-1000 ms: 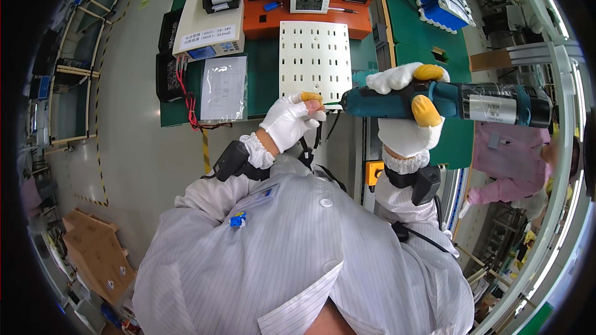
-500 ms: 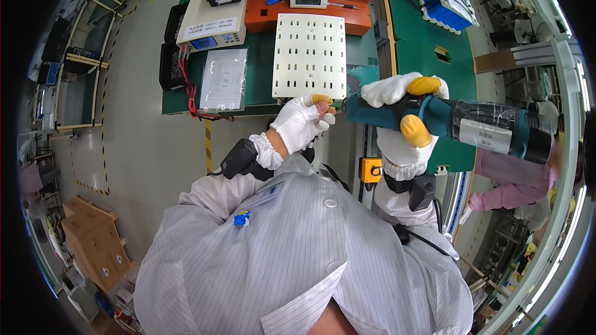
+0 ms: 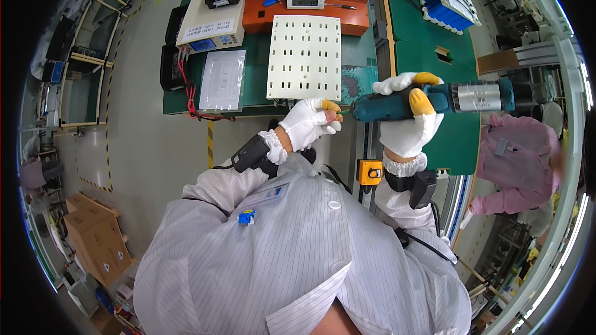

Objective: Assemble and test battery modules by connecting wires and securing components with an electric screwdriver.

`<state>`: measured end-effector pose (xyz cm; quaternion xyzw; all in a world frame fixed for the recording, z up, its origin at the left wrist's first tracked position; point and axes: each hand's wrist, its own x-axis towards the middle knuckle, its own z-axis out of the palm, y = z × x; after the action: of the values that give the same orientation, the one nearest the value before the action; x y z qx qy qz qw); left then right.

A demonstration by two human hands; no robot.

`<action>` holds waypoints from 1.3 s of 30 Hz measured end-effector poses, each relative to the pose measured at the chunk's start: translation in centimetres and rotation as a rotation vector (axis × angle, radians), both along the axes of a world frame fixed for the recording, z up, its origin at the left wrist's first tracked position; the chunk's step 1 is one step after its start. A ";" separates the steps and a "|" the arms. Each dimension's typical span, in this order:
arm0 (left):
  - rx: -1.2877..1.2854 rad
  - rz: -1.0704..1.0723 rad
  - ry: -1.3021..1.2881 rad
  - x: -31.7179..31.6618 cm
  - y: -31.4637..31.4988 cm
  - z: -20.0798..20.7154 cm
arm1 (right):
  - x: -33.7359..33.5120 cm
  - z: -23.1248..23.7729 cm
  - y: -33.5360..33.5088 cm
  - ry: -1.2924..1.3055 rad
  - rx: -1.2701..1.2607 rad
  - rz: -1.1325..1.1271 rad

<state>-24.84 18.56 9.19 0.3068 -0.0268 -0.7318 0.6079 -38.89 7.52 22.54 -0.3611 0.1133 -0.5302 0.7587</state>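
My right hand (image 3: pixel 406 118) wears a white glove with yellow fingertips and is wrapped round a teal and black cordless power tool (image 3: pixel 382 107). The tool lies sideways, its narrow end to the left and a silver-labelled section to the right. Just off that narrow end is my left hand (image 3: pixel 307 125), gloved alike, with some bare fingertips showing. Its thumb and fingers are pinched together. A thin green sliver shows between them and the tool's tip; too small to name. Beyond the hands, a white slotted panel (image 3: pixel 304 56) stands on the bench.
Behind the panel is an orange instrument housing (image 3: pixel 261 15) with displays. On the left are a white meter (image 3: pixel 214 22) with red leads and a paper sheet (image 3: pixel 223 80). A blue battery pack (image 3: pixel 450 6) lies on the right bench. A person in pink (image 3: pixel 515 155) is farther right.
The tool has been turned so its rear end swings up and away, and its tip sits slightly right. My left hand has shifted a little right and nearer me.
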 end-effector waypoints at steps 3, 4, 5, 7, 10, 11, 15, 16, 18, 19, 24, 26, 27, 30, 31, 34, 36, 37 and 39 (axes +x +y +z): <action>0.012 -0.028 -0.152 0.5 -0.6 1.4 | -0.3 -0.6 -0.4 -0.033 -0.105 0.108; 0.056 -0.052 -0.316 0.6 -0.9 2.1 | -0.3 -0.8 -0.5 -0.042 -0.085 0.142; 0.056 -0.052 -0.315 0.7 -1.2 2.1 | -0.2 -1.0 -0.5 -0.041 -0.085 0.142; 0.017 -0.126 -0.711 0.9 -1.7 2.1 | 0.5 -1.4 -0.4 -0.006 -0.134 0.083; -0.314 0.000 -1.524 1.1 -2.3 2.7 | 1.4 -2.3 -1.0 0.090 -0.240 -0.003; -0.311 0.004 -1.524 1.3 -2.4 2.6 | 1.7 -2.7 -1.1 0.143 -0.289 -0.050; -0.220 -0.163 -2.065 1.6 -3.1 1.3 | 2.7 -4.5 -1.8 0.285 -0.287 -0.049; -0.248 -0.140 -2.132 1.5 -3.3 1.0 | 3.0 -5.2 -1.8 0.296 -0.265 -0.063; -0.233 -0.161 -2.144 1.7 -3.7 0.5 | 3.4 -6.5 -1.9 0.322 -0.288 -0.064; -0.224 -0.185 -2.155 1.7 -3.9 0.2 | 3.5 -7.0 -1.9 0.348 -0.312 -0.070; -0.210 -0.174 -2.089 2.0 -3.9 -0.1 | 3.9 -6.9 -1.6 0.360 -0.283 -0.061; -0.203 -0.194 -2.060 2.2 -3.9 0.0 | 3.8 -6.7 -1.4 0.366 -0.317 -0.054; -0.209 -0.218 -2.051 2.3 -3.9 -0.1 | 3.8 -6.6 -1.4 0.365 -0.319 -0.050; -0.216 -0.274 -2.045 2.5 -4.0 0.0 | 3.9 -6.4 -1.2 0.369 -0.304 -0.053; -0.223 -0.307 -2.048 2.6 -4.0 0.1 | 4.0 -6.5 -1.2 0.368 -0.303 -0.048; -0.244 -0.233 -2.121 2.2 -3.9 0.3 | 3.8 -7.1 -1.3 0.404 -0.328 -0.074; -0.211 -0.194 -2.055 2.2 -4.1 0.4 | 3.7 -7.3 -1.5 0.432 -0.356 -0.059; -0.179 -0.156 -1.990 2.2 -4.2 0.5 | 3.7 -7.3 -1.6 0.460 -0.386 -0.044; -0.192 -0.166 -2.031 2.2 -4.1 0.6 | 3.8 -7.3 -1.5 0.481 -0.372 -0.047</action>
<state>-22.59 14.49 9.75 0.7291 -0.6089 -0.1610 0.2678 -35.13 6.04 15.21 -0.6062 0.1992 -0.4585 0.6186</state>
